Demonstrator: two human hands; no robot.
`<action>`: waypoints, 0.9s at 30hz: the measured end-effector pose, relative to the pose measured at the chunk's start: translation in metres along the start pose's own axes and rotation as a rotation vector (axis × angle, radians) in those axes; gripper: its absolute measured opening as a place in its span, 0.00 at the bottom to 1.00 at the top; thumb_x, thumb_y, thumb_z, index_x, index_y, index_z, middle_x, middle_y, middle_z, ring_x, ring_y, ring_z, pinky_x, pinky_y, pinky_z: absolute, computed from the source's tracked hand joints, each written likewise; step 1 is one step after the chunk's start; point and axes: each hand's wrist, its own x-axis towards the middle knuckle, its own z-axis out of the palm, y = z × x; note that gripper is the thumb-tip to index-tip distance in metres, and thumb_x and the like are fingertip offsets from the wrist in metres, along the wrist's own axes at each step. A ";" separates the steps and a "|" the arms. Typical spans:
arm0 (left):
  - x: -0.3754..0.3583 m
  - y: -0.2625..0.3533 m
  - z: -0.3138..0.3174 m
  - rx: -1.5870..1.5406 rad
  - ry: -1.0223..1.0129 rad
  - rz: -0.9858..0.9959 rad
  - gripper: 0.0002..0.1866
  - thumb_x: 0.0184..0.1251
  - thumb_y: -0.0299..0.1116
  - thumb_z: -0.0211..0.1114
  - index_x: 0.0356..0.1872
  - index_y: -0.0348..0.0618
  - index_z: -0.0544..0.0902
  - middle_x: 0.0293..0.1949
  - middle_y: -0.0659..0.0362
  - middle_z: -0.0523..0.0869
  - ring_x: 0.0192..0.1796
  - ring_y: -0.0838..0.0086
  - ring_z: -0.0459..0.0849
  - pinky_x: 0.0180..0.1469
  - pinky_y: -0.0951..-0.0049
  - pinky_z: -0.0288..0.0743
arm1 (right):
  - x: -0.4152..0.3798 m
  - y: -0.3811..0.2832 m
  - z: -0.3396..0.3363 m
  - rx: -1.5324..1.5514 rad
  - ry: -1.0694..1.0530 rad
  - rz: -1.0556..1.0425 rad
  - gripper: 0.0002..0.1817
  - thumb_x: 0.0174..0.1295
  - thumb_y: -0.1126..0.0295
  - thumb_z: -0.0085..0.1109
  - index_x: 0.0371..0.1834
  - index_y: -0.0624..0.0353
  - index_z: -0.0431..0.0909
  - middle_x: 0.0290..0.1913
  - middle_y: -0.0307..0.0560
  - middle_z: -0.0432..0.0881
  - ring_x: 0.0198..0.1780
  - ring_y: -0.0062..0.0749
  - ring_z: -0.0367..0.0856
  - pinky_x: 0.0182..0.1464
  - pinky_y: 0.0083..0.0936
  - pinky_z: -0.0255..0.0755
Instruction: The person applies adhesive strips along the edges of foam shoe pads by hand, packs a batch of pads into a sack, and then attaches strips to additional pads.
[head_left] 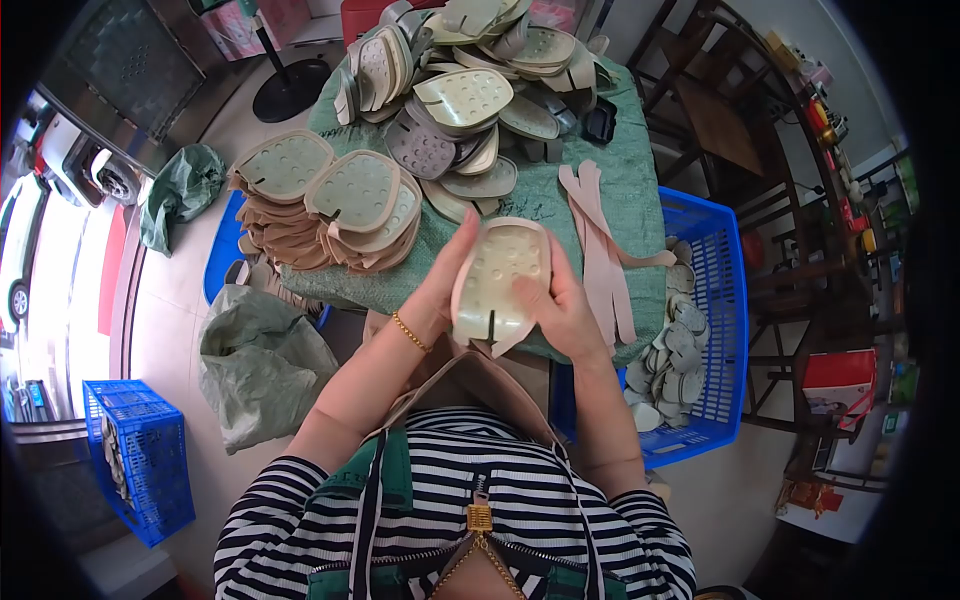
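Head view: over the near edge of a table (590,215) draped in green cloth, the left hand (440,285) and right hand (560,310) both clasp a beige insole piece (497,280). Stacks of finished pieces (330,205) fill the left edge; loose ones (470,100) heap at the far edge. Pink strips (600,250) trail off the right edge above a blue basket (715,260). A second blue crate (140,450) sits on the pale floor.

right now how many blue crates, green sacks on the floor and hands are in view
blue crates: 2, one right of the table, one on the floor at left
green sacks on the floor: 2
hands: 2, left hand and right hand, both holding one insole
total: 6
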 end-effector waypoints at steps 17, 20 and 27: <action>-0.013 0.009 0.036 0.061 0.150 -0.006 0.28 0.68 0.52 0.42 0.46 0.33 0.75 0.37 0.57 0.80 0.37 0.80 0.77 0.40 0.80 0.72 | -0.007 -0.025 -0.020 -0.209 0.045 0.045 0.28 0.61 0.70 0.49 0.62 0.68 0.53 0.46 0.51 0.76 0.44 0.25 0.76 0.45 0.19 0.69; 0.000 0.006 0.020 0.642 0.135 0.016 0.26 0.68 0.50 0.42 0.47 0.35 0.75 0.37 0.57 0.80 0.37 0.80 0.77 0.39 0.78 0.73 | -0.011 -0.021 -0.018 -0.231 -0.015 0.057 0.28 0.61 0.71 0.50 0.63 0.68 0.52 0.47 0.49 0.75 0.46 0.23 0.73 0.47 0.19 0.68; 0.001 0.009 0.026 1.037 0.169 0.066 0.24 0.69 0.47 0.43 0.49 0.35 0.74 0.37 0.59 0.80 0.38 0.79 0.77 0.40 0.78 0.73 | -0.015 -0.017 -0.020 -0.188 -0.010 0.106 0.29 0.61 0.70 0.50 0.63 0.67 0.52 0.47 0.49 0.76 0.46 0.24 0.74 0.47 0.20 0.68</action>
